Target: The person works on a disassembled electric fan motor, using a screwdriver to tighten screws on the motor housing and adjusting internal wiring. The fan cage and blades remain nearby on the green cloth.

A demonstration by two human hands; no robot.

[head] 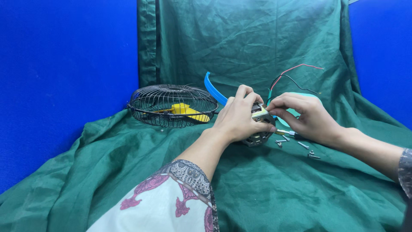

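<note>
Two hands, left hand (238, 118) and right hand (302, 116) gripping fan motor (259, 129), rumpled green cloth (274, 189), blue walls (64, 64)

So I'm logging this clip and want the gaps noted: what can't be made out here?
Head view only:
- Motor: mostly covered by the left hand and right hand.
- Tool: just a tip shows from under the right hand.
- Screws on the cloth: too small to count surely.
- Yellow part: partly screened by the wire guard.
- Blue piece: lower end behind the left hand.
</note>
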